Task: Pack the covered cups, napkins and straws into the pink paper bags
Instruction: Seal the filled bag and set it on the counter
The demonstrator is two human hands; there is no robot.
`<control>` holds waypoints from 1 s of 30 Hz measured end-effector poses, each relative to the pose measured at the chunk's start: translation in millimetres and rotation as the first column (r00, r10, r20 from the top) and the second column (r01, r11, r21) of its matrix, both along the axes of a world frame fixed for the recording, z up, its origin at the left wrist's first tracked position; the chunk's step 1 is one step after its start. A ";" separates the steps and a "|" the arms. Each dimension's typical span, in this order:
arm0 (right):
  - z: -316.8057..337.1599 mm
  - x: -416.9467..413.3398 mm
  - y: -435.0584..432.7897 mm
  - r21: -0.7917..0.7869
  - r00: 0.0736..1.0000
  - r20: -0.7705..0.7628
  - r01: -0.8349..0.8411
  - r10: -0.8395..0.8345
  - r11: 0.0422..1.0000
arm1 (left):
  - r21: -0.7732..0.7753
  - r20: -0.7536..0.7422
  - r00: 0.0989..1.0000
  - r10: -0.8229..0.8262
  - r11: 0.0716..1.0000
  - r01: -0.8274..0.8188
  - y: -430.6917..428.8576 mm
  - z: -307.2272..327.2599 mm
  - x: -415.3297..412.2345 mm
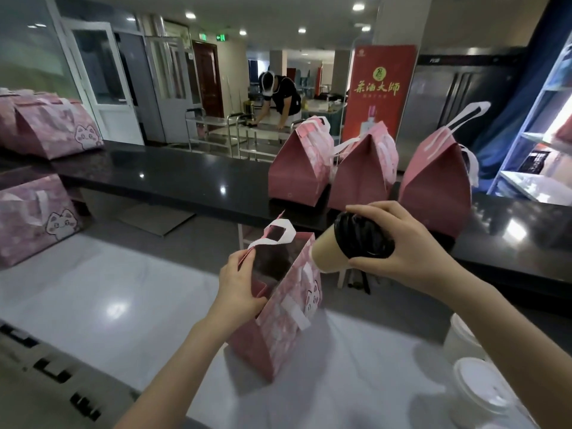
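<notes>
The right hand [399, 239] grips a lidded cup [332, 253] by its top, tilted, base aimed left and down at the open pink bag [288, 320], whose near rim the left hand [238, 283] pinches on the table [123, 289].

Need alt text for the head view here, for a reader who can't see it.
The right hand holds a tan cup with a black lid, tilted at the mouth of the open pink paper bag, whose rim the left hand pinches on a pale table. Three closed pink bags stand on the black counter behind; white-lidded cups sit at lower right.
</notes>
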State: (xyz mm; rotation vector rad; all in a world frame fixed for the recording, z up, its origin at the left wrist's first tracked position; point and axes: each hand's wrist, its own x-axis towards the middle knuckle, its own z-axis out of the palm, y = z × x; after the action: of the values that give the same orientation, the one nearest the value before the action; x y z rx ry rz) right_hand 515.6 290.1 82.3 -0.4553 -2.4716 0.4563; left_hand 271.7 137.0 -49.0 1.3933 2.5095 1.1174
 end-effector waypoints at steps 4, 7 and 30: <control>9.9 -14.6 -21.9 -0.015 0.997 -0.024 -0.077 0.077 0.997 | 0.007 -0.048 0.994 -0.098 0.995 0.099 -4.8 6.6 -3.3; 4.5 -28.4 -36.3 -0.059 0.994 0.001 -0.113 0.113 0.992 | 0.021 -0.054 0.980 -0.190 0.981 0.192 -10.6 12.5 -2.2; -123.0 -94.7 -69.5 0.112 0.832 0.555 -0.051 -0.019 0.992 | -0.018 -0.048 0.889 -0.456 0.890 0.456 -33.5 12.3 -3.3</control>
State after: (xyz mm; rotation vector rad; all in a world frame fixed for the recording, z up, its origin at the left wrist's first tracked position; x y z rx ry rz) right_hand 421.0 220.7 -40.7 -0.5818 -3.0473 0.1859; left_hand 268.4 103.5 -36.7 1.8947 2.0367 0.9819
